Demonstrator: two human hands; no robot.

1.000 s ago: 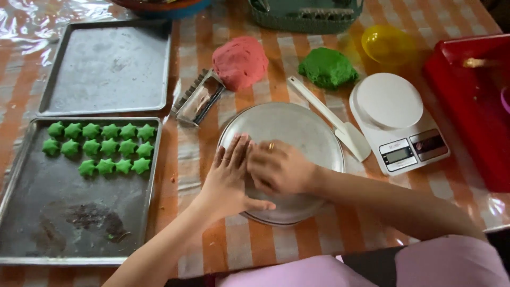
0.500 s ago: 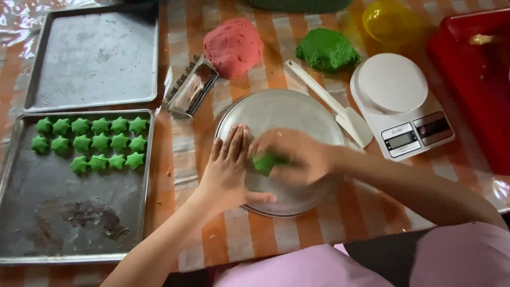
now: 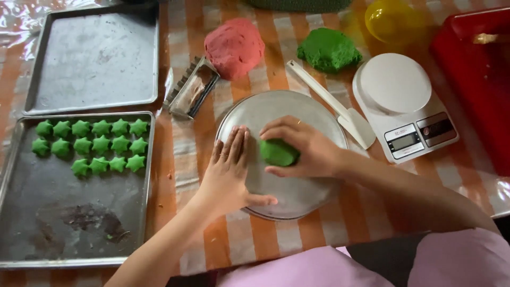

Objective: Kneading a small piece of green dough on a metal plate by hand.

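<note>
A round metal plate [image 3: 297, 109] lies on the striped tablecloth in front of me. My left hand [image 3: 228, 172] rests flat on the plate's left side, fingers spread, holding nothing. My right hand [image 3: 305, 149] is cupped over a lump of green dough [image 3: 277, 152] on the plate, gripping it. A larger mound of green dough [image 3: 328, 50] and a mound of red dough [image 3: 235, 47] sit beyond the plate.
At left, a baking tray [image 3: 79, 228] holds several green star-shaped cookies [image 3: 90, 145]; another tray [image 3: 95, 58] lies behind it. A metal cutter [image 3: 191, 94], a white spatula [image 3: 334, 106], a white kitchen scale [image 3: 401, 103], a yellow bowl [image 3: 388, 18] and a red tray [image 3: 478, 74] surround the plate.
My right hand has drawn to the right and opened up over the plate, so the green dough lump under it now shows. The left hand stays flat on the plate.
</note>
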